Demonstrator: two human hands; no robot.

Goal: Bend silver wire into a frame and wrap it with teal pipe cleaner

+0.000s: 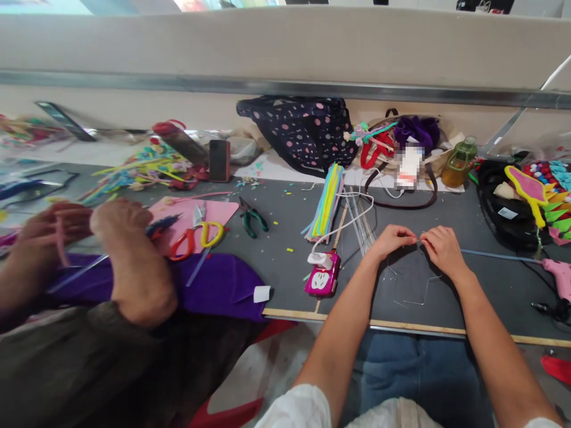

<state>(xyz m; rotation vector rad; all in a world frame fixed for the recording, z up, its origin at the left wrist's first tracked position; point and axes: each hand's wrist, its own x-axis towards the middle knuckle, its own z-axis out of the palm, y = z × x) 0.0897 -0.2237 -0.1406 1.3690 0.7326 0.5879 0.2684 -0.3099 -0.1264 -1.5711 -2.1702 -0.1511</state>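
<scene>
My left hand (394, 242) and my right hand (442, 249) meet above the dark table, fingertips almost touching. Both are closed in a pinch on a thin metal wire (424, 290), whose bent, angular lengths hang below the fingers toward the table's front edge. The exact spot each hand grips is too small to see. Left of my left hand lies a bundle of straight clear or silvery rods (359, 223). A pale blue strip (495, 255) runs from beside my right hand to a pink glue gun (557, 274).
A magenta power socket (323, 279) with a plugged-in white charger sits left of my forearm. Behind it lie colourful pipe cleaners (328, 205). Pliers (253, 217) and scissors (200, 233) lie further left. A co-worker's hands (120, 226) work there. A bottle (459, 161) stands at the back.
</scene>
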